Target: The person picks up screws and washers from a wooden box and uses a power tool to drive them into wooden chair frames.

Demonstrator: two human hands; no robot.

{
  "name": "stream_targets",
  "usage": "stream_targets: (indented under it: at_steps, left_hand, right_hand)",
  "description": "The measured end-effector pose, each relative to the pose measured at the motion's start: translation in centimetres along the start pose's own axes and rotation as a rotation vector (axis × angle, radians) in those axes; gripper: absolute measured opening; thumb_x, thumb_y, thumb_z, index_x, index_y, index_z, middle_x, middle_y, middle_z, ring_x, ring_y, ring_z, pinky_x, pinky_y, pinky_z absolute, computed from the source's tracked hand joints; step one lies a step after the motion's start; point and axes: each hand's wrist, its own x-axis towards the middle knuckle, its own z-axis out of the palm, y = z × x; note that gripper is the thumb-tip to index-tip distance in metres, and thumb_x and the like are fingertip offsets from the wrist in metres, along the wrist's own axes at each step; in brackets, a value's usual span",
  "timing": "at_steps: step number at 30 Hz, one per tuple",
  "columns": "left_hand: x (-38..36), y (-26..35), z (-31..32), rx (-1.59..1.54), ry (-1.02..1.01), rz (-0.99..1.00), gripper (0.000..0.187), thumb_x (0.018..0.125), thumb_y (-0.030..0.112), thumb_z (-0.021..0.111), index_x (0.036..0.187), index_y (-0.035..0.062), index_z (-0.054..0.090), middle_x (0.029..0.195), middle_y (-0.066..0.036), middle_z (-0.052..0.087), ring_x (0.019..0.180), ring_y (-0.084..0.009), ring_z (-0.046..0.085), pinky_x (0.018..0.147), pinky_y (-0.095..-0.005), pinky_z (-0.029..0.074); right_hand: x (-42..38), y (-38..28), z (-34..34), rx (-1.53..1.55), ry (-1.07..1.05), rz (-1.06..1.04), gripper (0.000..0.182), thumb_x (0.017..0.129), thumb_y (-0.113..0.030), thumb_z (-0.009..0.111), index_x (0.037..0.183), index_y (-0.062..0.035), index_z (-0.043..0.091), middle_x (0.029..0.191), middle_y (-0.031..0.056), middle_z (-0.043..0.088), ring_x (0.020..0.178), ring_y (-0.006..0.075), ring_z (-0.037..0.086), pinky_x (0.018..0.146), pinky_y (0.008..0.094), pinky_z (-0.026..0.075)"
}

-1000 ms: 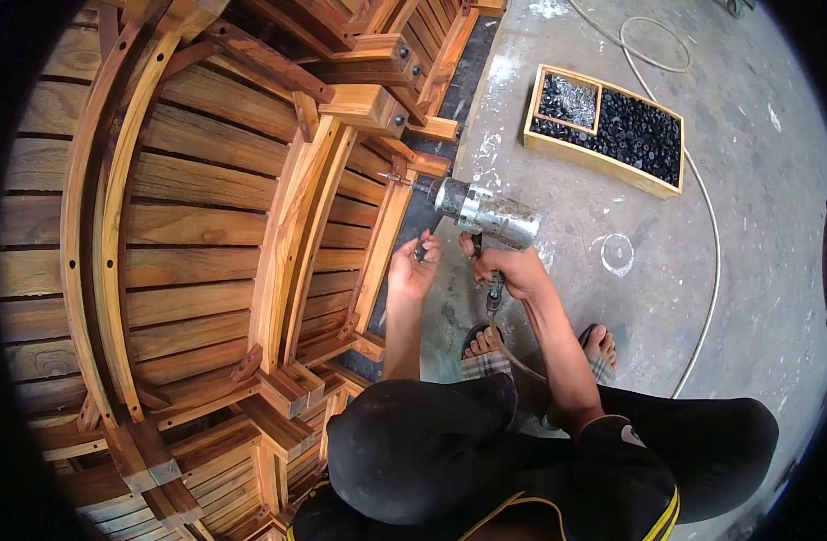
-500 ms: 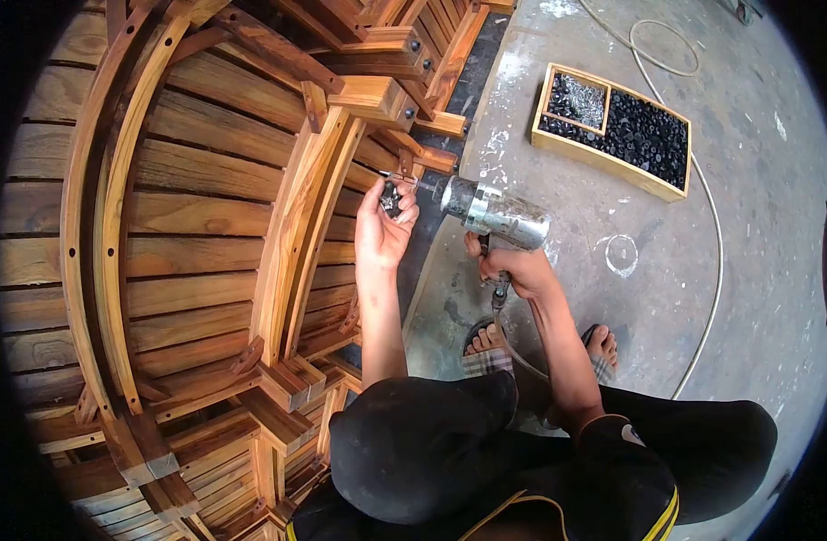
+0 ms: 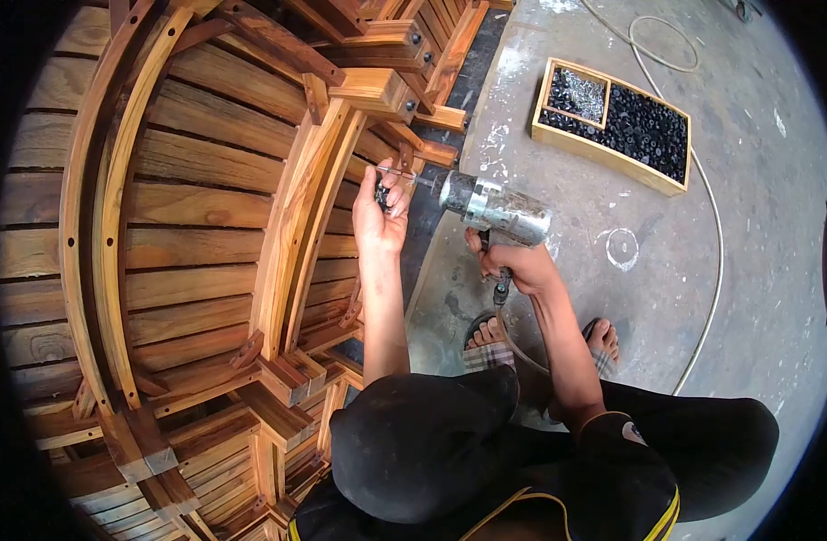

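My right hand (image 3: pixel 520 266) is wrapped round the handle of a worn silver air impact driver (image 3: pixel 513 215), whose bit points left toward the wooden frame. A hose runs down from the handle. My left hand (image 3: pixel 380 221) is closed, palm up, just beyond the bit. Between its fingertips is a thin metal screw (image 3: pixel 397 171), roughly in line with the bit; whether the two touch is too small to tell. Small black pieces (image 3: pixel 383 195) show in the same hand, partly hidden by the fingers. Beside it stands the slatted wooden furniture (image 3: pixel 292 243).
On the concrete floor to the right sits a wooden box (image 3: pixel 612 162) of black caps or washers, with silver screws in one compartment. A pale hose (image 3: pixel 718 261) curls past it. More wooden frames (image 3: pixel 413 45) stand at top and lower left. My sandalled feet are below the driver.
My left hand has shifted slightly left and up, and its fingers have moved around the screw. The screw now lies closer to the driver's line. The right hand has barely moved.
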Motion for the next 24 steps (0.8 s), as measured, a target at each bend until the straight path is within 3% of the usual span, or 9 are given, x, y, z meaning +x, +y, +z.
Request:
stream_targets:
  at_steps: [3,7,10,13,16,22,24]
  left_hand:
    - [-0.1,0.4,0.3,-0.020,0.063,-0.025,0.031,0.099,0.020,0.045,0.122,-0.0019,0.050,0.069,-0.001,0.047,0.054,-0.0105,0.039,0.043,-0.0219,0.030]
    - [-0.4,0.3,0.3,0.010,0.016,0.011,0.030,0.099,0.024,0.047,0.116,-0.0007,0.051,0.073,-0.002,0.046,0.056,-0.0102,0.040,0.043,-0.0221,0.031]
    - [-0.3,0.4,0.6,-0.084,0.029,-0.034,0.030,0.099,0.017,0.045,0.121,-0.0027,0.050,0.071,-0.001,0.047,0.055,-0.0099,0.039,0.043,-0.0215,0.030]
    - [-0.2,0.5,0.6,-0.107,0.108,-0.078,0.028,0.099,0.017,0.047,0.118,-0.0032,0.050,0.073,-0.001,0.046,0.055,-0.0094,0.039,0.043,-0.0215,0.030]
    - [-0.2,0.5,0.6,0.068,0.106,0.003,0.029,0.098,0.021,0.049,0.113,-0.0033,0.051,0.074,-0.001,0.045,0.055,-0.0090,0.038,0.042,-0.0218,0.030]
    - [-0.8,1.1,1.5,-0.022,-0.020,-0.028,0.029,0.097,0.027,0.051,0.110,0.0010,0.054,0.069,0.001,0.042,0.052,-0.0087,0.035,0.041,-0.0218,0.028]
    - [-0.9,1.0,2.0,0.025,-0.002,-0.049,0.030,0.097,0.033,0.051,0.107,0.0051,0.055,0.067,0.003,0.046,0.049,-0.0081,0.037,0.040,-0.0218,0.027]
  right_hand:
    - [-0.2,-0.3,0.5,-0.027,0.011,-0.014,0.038,0.061,0.010,0.050,0.097,0.0011,0.057,0.080,0.0074,0.056,0.054,0.0104,0.049,0.047,0.0243,0.040]
    - [0.0,0.3,0.2,-0.067,-0.007,-0.018,0.040,0.061,0.010,0.050,0.099,0.0012,0.057,0.081,0.0078,0.056,0.056,0.0109,0.050,0.048,0.0242,0.040]
    - [0.0,0.3,0.1,-0.046,0.014,-0.006,0.039,0.061,0.010,0.050,0.099,0.0011,0.057,0.081,0.0079,0.057,0.057,0.0115,0.050,0.048,0.0243,0.040]
    - [0.0,0.1,0.1,-0.038,0.017,-0.015,0.038,0.061,0.009,0.050,0.098,0.0012,0.057,0.080,0.0075,0.057,0.056,0.0110,0.050,0.048,0.0243,0.041]
    - [-0.1,0.1,-0.1,-0.041,0.008,-0.004,0.037,0.062,0.008,0.051,0.097,0.0010,0.057,0.080,0.0070,0.056,0.054,0.0104,0.049,0.048,0.0243,0.041]
    - [0.1,0.3,-0.2,-0.074,0.029,-0.032,0.036,0.061,0.009,0.052,0.095,0.0005,0.057,0.080,0.0061,0.056,0.054,0.0099,0.049,0.048,0.0241,0.041]
    - [0.3,0.8,-0.5,-0.071,0.012,-0.016,0.042,0.063,0.012,0.052,0.102,-0.0003,0.058,0.080,0.0049,0.058,0.059,0.0109,0.052,0.046,0.0240,0.040]
